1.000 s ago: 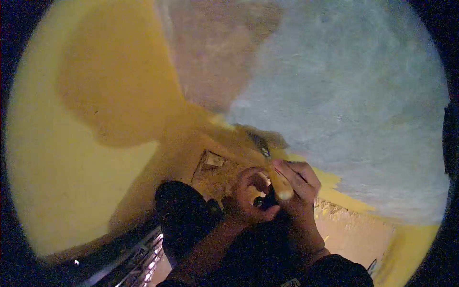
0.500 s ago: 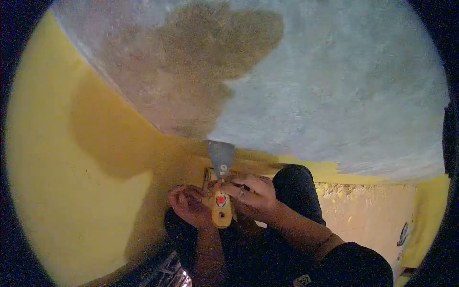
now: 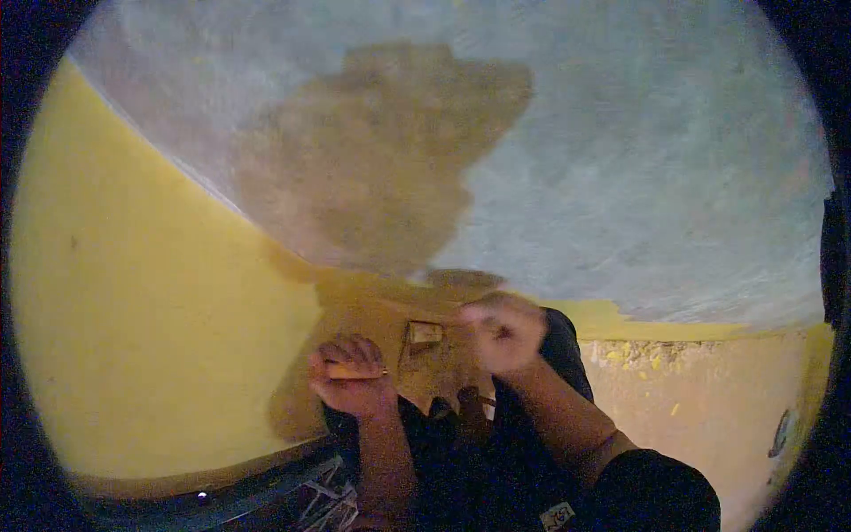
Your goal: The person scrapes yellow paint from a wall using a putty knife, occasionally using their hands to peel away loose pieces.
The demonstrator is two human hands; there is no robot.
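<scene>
Low in the centre-left of the head view, my left hand (image 3: pixel 353 377) is palm up, its fingers curled round an orange handle (image 3: pixel 355 371). No broad blade can be made out on it. My right hand (image 3: pixel 507 335) is raised on the right, below the lower edge of the grey-blue painted surface (image 3: pixel 638 168). Motion smears its fingers, so whether they hold anything is hidden. Between and beyond the hands, a small pale rectangular object (image 3: pixel 425 332) lies on the brownish floor.
A smooth yellow wall (image 3: pixel 151 310) fills the left side. At right is a lower surface with chipped paint (image 3: pixel 674 417). Dark-clothed knees (image 3: pixel 567 350) are close to my right hand. Crumpled shiny material (image 3: pixel 328 501) lies at the bottom left.
My hands have moved apart, the right one up and to the right. The yellow-handled scraper is no longer upright between them; an orange handle now lies across my left hand.
</scene>
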